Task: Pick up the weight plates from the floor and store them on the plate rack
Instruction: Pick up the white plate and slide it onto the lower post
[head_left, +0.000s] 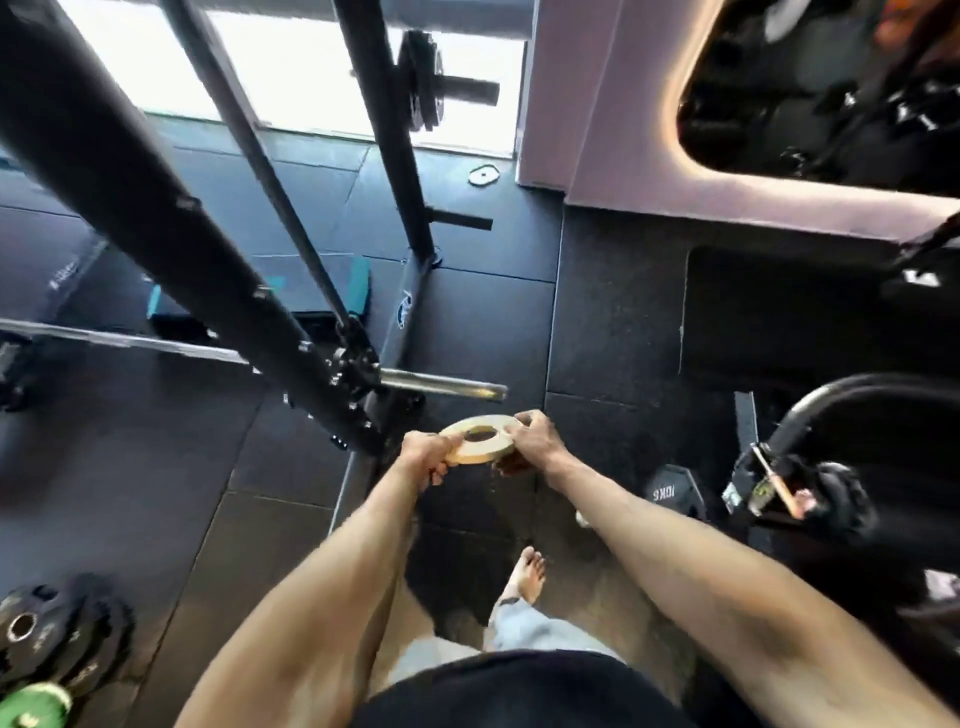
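So the person is holding a small tan plate out in front of the body, lying flat-ish with its hole facing up, one hand on each side. The left hand is curling its fingers round the near-left edge. The right hand is pinching the opposite edge, thumb on top and fingers underneath.

Two hands on something that little is probably about steering, not weight. My guess is they're keeping the hole steady so it's lining up with a peg.

Just beyond the hands a barbell sleeve is poking out, but that's not the storage spot. The rack upright is standing further ahead of the hands. It's got an empty peg low down and a loaded peg higher up, carrying stored plates. I'm betting on the empty one, which means tipping the plate upright first.

More work is waiting too. A pale plate is lying on the floor far ahead of the right hand. A black stack and a green plate are sitting way back, left of the left arm.
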